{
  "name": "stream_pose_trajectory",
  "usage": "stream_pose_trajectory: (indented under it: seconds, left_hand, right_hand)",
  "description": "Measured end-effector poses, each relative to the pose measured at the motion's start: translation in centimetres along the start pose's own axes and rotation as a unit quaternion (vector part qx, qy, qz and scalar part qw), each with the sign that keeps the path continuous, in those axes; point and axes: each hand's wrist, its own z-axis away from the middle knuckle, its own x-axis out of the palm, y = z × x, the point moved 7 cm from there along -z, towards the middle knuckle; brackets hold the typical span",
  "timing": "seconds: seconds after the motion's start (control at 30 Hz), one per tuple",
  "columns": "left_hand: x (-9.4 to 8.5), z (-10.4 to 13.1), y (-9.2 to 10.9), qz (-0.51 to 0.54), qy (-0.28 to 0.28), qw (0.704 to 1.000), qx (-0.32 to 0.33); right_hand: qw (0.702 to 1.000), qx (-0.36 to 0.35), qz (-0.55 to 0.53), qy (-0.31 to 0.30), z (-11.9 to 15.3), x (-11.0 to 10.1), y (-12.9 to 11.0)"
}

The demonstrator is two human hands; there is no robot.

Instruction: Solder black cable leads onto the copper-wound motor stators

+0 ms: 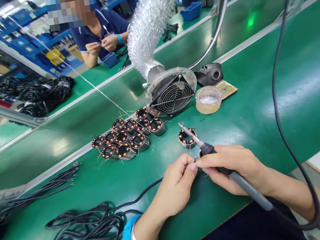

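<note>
My right hand [238,166] is closed around a soldering iron [250,191], its tip slanting up and to the left over a copper-wound motor stator [186,142] on the bench. In a pinch, my left hand [175,185] holds the end of a black cable [147,188], which runs back to a loose coil at the left. The fingertips of both hands meet, and small wire ends between them are mostly hidden. Part of another ring-shaped piece [201,154] shows behind the iron's handle, largely covered.
Several stators [122,138] stand grouped beside a fume extractor fan [171,95] with a silver duct [147,24]. A round tub [208,99] and an iron stand [210,74] are right of it. Black cables [86,226] lie left. A co-worker [99,36] sits opposite.
</note>
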Motion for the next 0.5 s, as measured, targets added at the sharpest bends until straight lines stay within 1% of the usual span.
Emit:
stream_pose_trajectory:
  seconds: [0.07, 0.13, 0.2, 0.27, 0.37, 0.43, 0.5]
  left_hand:
    - [0.8, -0.1, -1.0, 0.104, -0.025, 0.993, -0.05]
    - [1.7, -0.2, -1.7, 0.198, -0.042, 0.974, -0.101]
    - [2.1, -0.2, -1.9, 0.252, -0.031, 0.959, -0.129]
    - [2.0, -0.3, -1.9, 0.27, -0.004, 0.954, -0.129]
    - [1.8, -0.4, -1.7, 0.268, 0.019, 0.956, -0.114]
    - [1.7, -0.4, -1.7, 0.266, 0.027, 0.958, -0.103]
    - [1.7, -0.3, -1.7, 0.265, 0.032, 0.959, -0.098]
  right_hand:
    - [1.0, -0.008, -0.005, 0.015, 0.0, 0.1, -0.1]
    - [0.999, -0.019, -0.011, 0.04, 0.2, 0.0, -0.1]
    - [0.998, -0.021, -0.006, 0.061, 0.4, -0.4, -0.1]
    - [0.998, 0.002, 0.01, 0.059, 0.7, -0.7, 0.2]
    - [0.998, 0.052, 0.008, 0.017, 1.0, -0.6, 0.8]
    - [0.998, 0.059, -0.017, -0.012, 1.3, -0.2, 0.8]
    - [0.997, 0.066, -0.04, -0.011, 1.5, 0.2, 0.9]
